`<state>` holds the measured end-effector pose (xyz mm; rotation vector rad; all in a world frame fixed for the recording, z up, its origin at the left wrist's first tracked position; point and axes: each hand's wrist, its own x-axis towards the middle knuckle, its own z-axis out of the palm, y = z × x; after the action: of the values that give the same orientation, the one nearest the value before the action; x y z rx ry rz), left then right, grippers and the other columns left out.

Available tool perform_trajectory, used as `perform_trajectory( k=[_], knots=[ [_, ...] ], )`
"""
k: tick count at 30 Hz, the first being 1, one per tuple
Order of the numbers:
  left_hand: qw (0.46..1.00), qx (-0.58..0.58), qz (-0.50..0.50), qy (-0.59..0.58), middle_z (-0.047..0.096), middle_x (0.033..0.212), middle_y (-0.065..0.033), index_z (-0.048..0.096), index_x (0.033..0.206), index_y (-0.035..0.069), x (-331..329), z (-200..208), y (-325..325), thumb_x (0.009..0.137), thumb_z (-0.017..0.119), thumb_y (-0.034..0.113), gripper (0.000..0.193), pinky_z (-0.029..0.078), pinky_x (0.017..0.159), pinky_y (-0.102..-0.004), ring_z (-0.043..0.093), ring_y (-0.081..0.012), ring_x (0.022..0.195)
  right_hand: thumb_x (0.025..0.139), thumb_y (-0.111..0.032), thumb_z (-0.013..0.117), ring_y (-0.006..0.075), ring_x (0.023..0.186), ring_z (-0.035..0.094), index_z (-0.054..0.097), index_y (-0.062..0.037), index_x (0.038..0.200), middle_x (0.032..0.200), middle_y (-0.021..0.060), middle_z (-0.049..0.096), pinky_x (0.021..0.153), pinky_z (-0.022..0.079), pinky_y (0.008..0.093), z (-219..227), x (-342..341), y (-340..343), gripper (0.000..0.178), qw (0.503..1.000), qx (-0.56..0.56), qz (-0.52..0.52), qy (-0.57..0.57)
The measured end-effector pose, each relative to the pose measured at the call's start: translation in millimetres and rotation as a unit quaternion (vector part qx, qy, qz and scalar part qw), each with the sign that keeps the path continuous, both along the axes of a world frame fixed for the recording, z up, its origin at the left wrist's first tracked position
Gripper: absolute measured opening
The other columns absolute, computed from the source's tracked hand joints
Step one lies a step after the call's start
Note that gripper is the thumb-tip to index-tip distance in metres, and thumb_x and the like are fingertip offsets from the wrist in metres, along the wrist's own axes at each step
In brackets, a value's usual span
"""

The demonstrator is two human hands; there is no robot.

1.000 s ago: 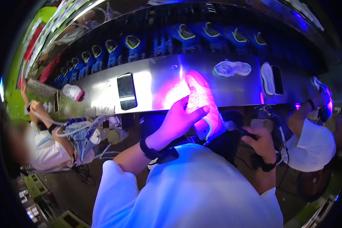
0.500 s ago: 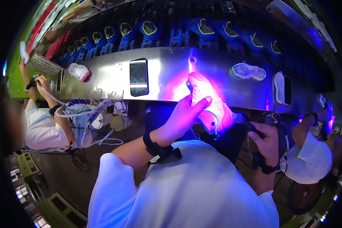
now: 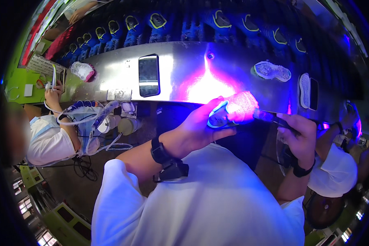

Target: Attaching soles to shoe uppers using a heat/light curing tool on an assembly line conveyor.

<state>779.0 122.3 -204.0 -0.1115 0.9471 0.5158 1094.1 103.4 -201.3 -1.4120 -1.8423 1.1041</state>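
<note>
My left hand [image 3: 194, 129] is closed around a shoe upper [image 3: 242, 107], lit bright pink, held in front of the bench's near edge. Its dark opening, rimmed in light blue, faces my left palm, and the other end points right. My right hand [image 3: 300, 131] grips a dark-handled brush [image 3: 268, 116], whose tip meets the right end of the upper. Glare hides the upper's surface detail. Beyond it, a pink-violet glow covers part of the metal bench [image 3: 180, 57].
A black phone [image 3: 149, 76] and a pale sole [image 3: 272, 71] lie on the bench; another sole [image 3: 304, 90] is farther right. Blue shoes [image 3: 158, 20] with yellow collars line the back. Co-workers sit at left [image 3: 49, 135] and right [image 3: 332, 168]. Tubing [image 3: 110, 112] hangs near the pots.
The upper has come nearer and turned from pointing away to pointing right. My right hand has shifted right with the brush. The left co-worker's hands have come lower.
</note>
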Motion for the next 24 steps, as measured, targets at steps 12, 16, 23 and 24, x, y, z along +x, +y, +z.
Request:
perform_trajectory(
  k=[12, 16, 23, 24],
  knots=[
    [0.940, -0.224, 0.099, -0.239, 0.065, 0.120, -0.0270, 0.051, 0.134, 0.001, 4, -35, -7, 0.102, 0.056, 0.045, 0.055, 0.065, 0.085, -0.0465, 0.069, -0.0451, 0.104, 0.078, -0.008, 0.080, 0.0190, 0.060, 0.053, 0.074, -0.0074, 0.117, 0.070, 0.0091, 0.057, 0.057, 0.040, 0.0306, -10, -1, 4, 0.039, 0.998, -0.004, -0.052, 0.019],
    [0.939, -0.219, 0.093, -0.249, 0.065, 0.120, -0.0260, 0.054, 0.131, 0.000, 6, -35, -13, 0.103, 0.055, 0.048, 0.055, 0.065, 0.086, -0.0465, 0.069, -0.0434, 0.104, 0.078, -0.009, 0.081, 0.0186, 0.058, 0.052, 0.075, -0.0088, 0.117, 0.069, 0.0078, 0.056, 0.055, 0.038, 0.0304, -1, -4, 6, 0.039, 0.998, 0.032, -0.062, 0.004],
    [0.951, -0.208, 0.074, -0.217, 0.064, 0.117, -0.0268, 0.052, 0.133, -0.002, 3, -20, -13, 0.103, 0.052, 0.051, 0.061, 0.066, 0.080, -0.0380, 0.071, -0.0370, 0.097, 0.078, -0.007, 0.080, 0.0167, 0.056, 0.049, 0.075, -0.0096, 0.117, 0.069, 0.0074, 0.056, 0.053, 0.035, 0.0293, 11, -4, 8, 0.039, 0.998, 0.019, -0.016, -0.049],
    [0.953, -0.204, 0.060, -0.215, 0.061, 0.116, -0.0304, 0.047, 0.139, -0.005, 2, -18, -14, 0.101, 0.053, 0.054, 0.070, 0.066, 0.077, -0.0332, 0.070, -0.0328, 0.096, 0.077, -0.006, 0.080, 0.0165, 0.058, 0.051, 0.075, -0.0082, 0.117, 0.070, 0.0074, 0.058, 0.055, 0.037, 0.0289, 7, -4, 7, 0.040, 0.999, 0.024, -0.012, -0.023]
  ],
)
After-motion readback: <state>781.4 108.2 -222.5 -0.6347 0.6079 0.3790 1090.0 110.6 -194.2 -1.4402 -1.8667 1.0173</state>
